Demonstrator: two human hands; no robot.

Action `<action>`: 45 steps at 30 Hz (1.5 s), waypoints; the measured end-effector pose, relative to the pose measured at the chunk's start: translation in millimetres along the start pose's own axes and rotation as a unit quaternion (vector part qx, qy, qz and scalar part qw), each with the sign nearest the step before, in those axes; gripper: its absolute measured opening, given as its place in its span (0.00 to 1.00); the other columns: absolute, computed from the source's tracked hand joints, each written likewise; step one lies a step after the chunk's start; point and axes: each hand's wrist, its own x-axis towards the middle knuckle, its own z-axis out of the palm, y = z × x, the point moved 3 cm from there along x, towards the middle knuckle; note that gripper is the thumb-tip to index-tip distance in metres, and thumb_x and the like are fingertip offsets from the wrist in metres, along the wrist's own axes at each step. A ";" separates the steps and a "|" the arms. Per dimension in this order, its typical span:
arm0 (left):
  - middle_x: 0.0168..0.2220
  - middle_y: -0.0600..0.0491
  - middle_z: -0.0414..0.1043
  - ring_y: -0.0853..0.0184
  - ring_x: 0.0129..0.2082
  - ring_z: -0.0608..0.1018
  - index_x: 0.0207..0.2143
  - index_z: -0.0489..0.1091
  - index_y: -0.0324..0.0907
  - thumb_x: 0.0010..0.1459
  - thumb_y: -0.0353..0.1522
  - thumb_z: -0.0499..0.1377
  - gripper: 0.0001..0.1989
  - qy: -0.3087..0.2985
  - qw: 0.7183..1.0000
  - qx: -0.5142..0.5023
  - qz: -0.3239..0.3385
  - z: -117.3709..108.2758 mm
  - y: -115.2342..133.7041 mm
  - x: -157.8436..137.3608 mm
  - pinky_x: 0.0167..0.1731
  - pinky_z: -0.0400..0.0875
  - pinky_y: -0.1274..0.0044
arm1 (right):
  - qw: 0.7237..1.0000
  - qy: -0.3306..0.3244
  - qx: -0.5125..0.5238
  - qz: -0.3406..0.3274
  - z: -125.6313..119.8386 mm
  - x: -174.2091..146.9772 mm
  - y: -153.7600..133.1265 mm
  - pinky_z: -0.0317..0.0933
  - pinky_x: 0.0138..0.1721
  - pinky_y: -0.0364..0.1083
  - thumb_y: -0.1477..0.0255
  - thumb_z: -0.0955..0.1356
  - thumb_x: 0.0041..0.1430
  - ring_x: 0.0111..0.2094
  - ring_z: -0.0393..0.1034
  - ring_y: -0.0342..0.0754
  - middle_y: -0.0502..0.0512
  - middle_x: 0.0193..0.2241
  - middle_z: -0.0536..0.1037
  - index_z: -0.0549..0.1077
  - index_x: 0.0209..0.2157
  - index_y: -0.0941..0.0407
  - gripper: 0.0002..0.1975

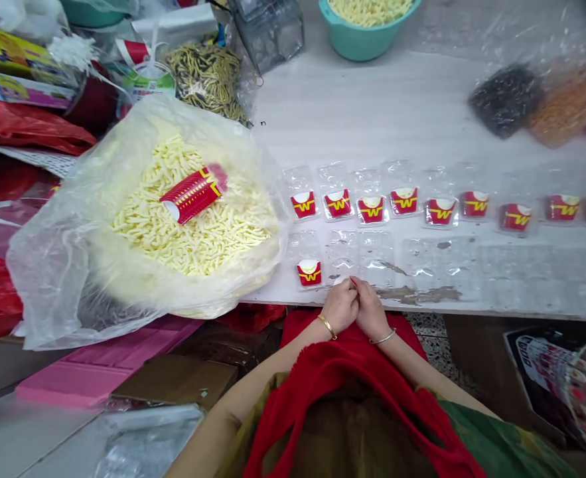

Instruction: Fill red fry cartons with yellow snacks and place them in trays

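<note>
My left hand (340,307) and my right hand (372,312) meet at the table's front edge, fingers closed together. Between them shows a sliver of red, apparently a small red carton (354,283), mostly hidden by the fingers. Just beyond lie open clear plastic blister trays (360,249). Left of these, a tray holds a red mini fry carton (309,273) with a yellow W. A row of similar cartons (371,210) in clear trays runs along behind. To the left, a stack of flat red cartons (193,196) rests on pale yellow fry-shaped pieces (198,245) in a big plastic bag (48,265).
A teal bowl (362,43) of the same pieces stands at the back. Bags of dark pieces (506,99) and orange pieces (569,106) lie back right. Bundled cord (206,76) and packages crowd the back left. More clear trays (531,272) extend right.
</note>
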 end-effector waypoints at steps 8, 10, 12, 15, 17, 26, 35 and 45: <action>0.42 0.50 0.70 0.66 0.44 0.71 0.36 0.73 0.43 0.58 0.25 0.50 0.12 -0.046 0.989 0.091 0.103 -19.3 -44.7 37.8 0.58 0.54 0.67 | 0.967 -0.011 0.177 0.181 17.2 -17.4 35.8 0.67 0.37 0.55 0.54 0.69 0.49 0.31 0.68 0.50 0.54 0.31 0.72 0.65 0.34 0.56 0.20; 0.40 0.51 0.71 0.67 0.42 0.72 0.36 0.73 0.43 0.56 0.24 0.52 0.12 -0.073 0.983 0.112 0.122 -15.5 -52.1 49.5 0.60 0.50 0.66 | 0.957 -0.015 0.206 0.201 28.6 -13.3 46.7 0.68 0.33 0.53 0.51 0.67 0.49 0.26 0.67 0.48 0.51 0.24 0.70 0.64 0.28 0.54 0.21; 0.39 0.52 0.71 0.68 0.40 0.73 0.35 0.73 0.43 0.54 0.23 0.54 0.12 -0.097 0.979 0.110 0.145 -8.5 -57.6 57.4 0.60 0.50 0.67 | 0.944 -0.009 0.240 0.226 39.4 -6.8 56.4 0.69 0.31 0.53 0.47 0.65 0.49 0.26 0.69 0.49 0.51 0.23 0.71 0.63 0.27 0.53 0.22; 0.37 0.52 0.72 0.69 0.39 0.73 0.33 0.73 0.42 0.51 0.21 0.55 0.11 -0.106 0.973 0.087 0.186 0.7 -63.2 62.8 0.60 0.51 0.69 | 0.921 0.003 0.284 0.266 50.8 0.7 66.3 0.70 0.31 0.54 0.45 0.62 0.49 0.27 0.73 0.51 0.53 0.24 0.74 0.63 0.27 0.53 0.24; 0.36 0.52 0.72 0.69 0.38 0.73 0.33 0.73 0.42 0.50 0.20 0.56 0.11 -0.103 0.969 0.080 0.212 3.8 -65.5 64.5 0.60 0.50 0.69 | 0.909 0.012 0.300 0.290 53.8 2.7 69.8 0.71 0.32 0.56 0.46 0.63 0.49 0.27 0.74 0.53 0.54 0.24 0.75 0.63 0.27 0.53 0.23; 0.39 0.46 0.73 0.61 0.42 0.73 0.43 0.69 0.41 0.60 0.30 0.51 0.11 -0.068 0.964 0.205 0.154 5.7 -52.3 60.2 0.52 0.58 0.61 | 0.892 -0.046 0.322 0.315 33.5 1.7 45.7 0.71 0.30 0.57 0.49 0.68 0.41 0.23 0.73 0.55 0.55 0.20 0.75 0.66 0.23 0.52 0.20; 0.46 0.44 0.70 0.63 0.48 0.71 0.48 0.66 0.42 0.62 0.38 0.51 0.15 0.322 0.946 0.047 -0.009 -136.0 -87.8 -27.3 0.50 0.65 0.69 | 0.932 -0.185 0.226 0.215 36.9 22.2 -13.0 0.63 0.20 0.47 0.50 0.66 0.46 0.22 0.69 0.50 0.50 0.20 0.71 0.67 0.23 0.52 0.19; 0.39 0.46 0.72 0.62 0.40 0.75 0.40 0.67 0.38 0.44 0.38 0.67 0.22 0.552 0.688 -0.234 -0.409 -297.5 -266.2 -114.4 0.41 0.67 0.73 | 0.942 -0.119 0.034 -0.311 89.1 179.5 -263.1 0.62 0.46 0.52 0.64 0.62 0.62 0.45 0.67 0.54 0.60 0.42 0.73 0.67 0.45 0.56 0.14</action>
